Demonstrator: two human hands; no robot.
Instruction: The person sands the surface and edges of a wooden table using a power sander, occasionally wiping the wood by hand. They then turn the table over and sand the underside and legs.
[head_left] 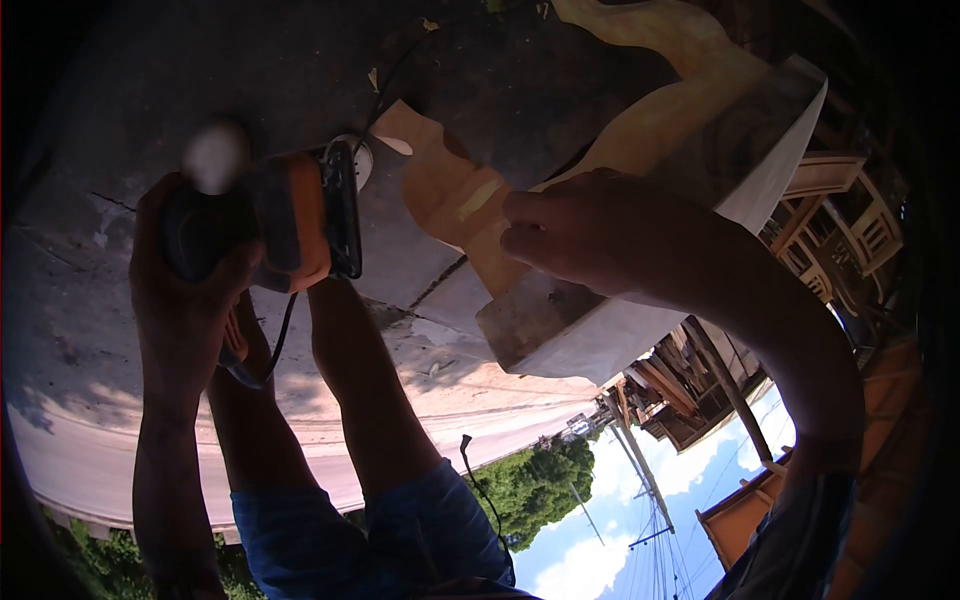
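My left hand [190, 270] is wrapped round an orange-and-black power sander [295, 220], held with its flat pad facing right. A pale round part, blurred, shows at the sander's upper left. My right hand [565, 235] has its fingers curled together at a tan, wavy-edged flat piece [450, 190], wooden by its look. Its fingertips are partly hidden, and the piece appears gripped at its edge. Under my right forearm lies a larger pale slab [770, 170] with a long straight edge. A tan curved strip [690, 40] runs along its far side.
A dark power cord [285, 345] hangs from the sander near my legs [350, 380]. The concrete floor [90, 300] is cracked, with a few scraps on it. Wooden chairs [860, 240] and stacked timber [670, 385] stand at the right. Trees, sky and wires show at the bottom.
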